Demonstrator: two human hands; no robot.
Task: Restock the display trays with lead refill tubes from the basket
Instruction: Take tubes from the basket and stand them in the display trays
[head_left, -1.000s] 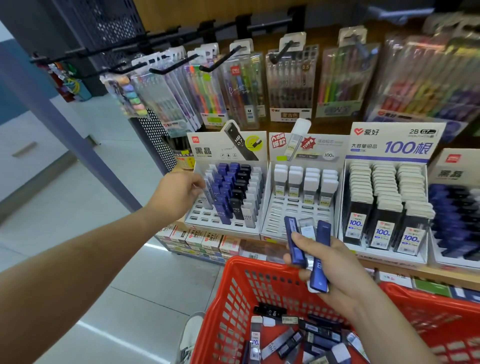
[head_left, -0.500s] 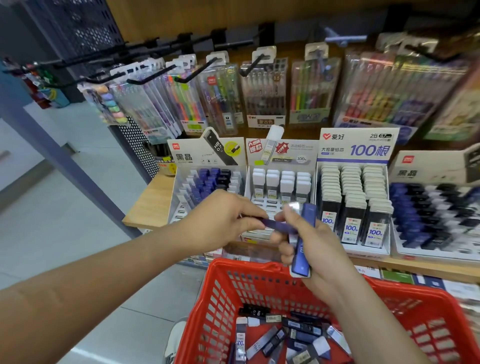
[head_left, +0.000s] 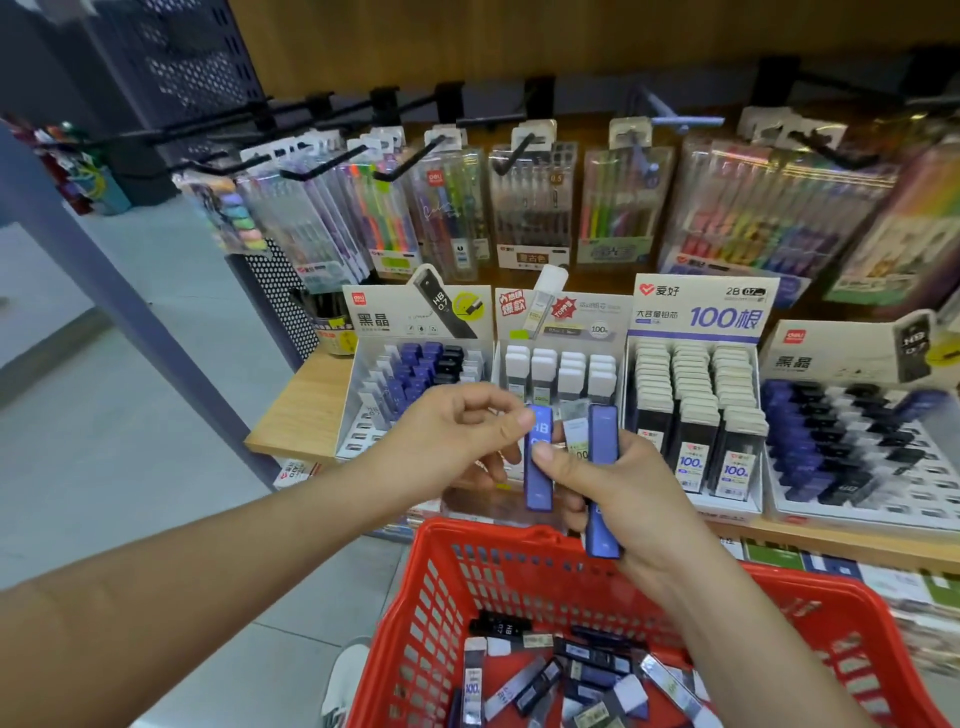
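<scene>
Both forearms reach forward from the lower edge of the view and meet above the near rim of the red basket (head_left: 519, 540). The left hand (head_left: 457, 431) curls its fingers and pinches the top end of the blue HB tube (head_left: 538, 478), which stands upright between the two hands. The right hand (head_left: 623, 493) lays its thumb against the middle of that same tube and grips a second blue tube (head_left: 602, 467), also upright, in its fingers; a clear tube (head_left: 575, 434) with a pale label pokes up between the two blue ones. Loose refill tubes (head_left: 550, 675), black, blue and clear, lie jumbled on the basket floor. Beyond the hands, four display trays sit side by side on a wooden shelf (head_left: 296, 410): the left tray (head_left: 363, 410) with blue, black and white tubes and open slots at its front, the white-capped tray (head_left: 563, 364), the 100 tray (head_left: 696, 405), and the right tray (head_left: 852, 441) of blue and black tubes. Pen packs (head_left: 532, 208) hang on black hooks above them, and a pale tiled floor (head_left: 104, 441) spreads to the left. The hands hide the front rows of the two middle trays, the right tray is blurred, and the basket's near side is cut off.
</scene>
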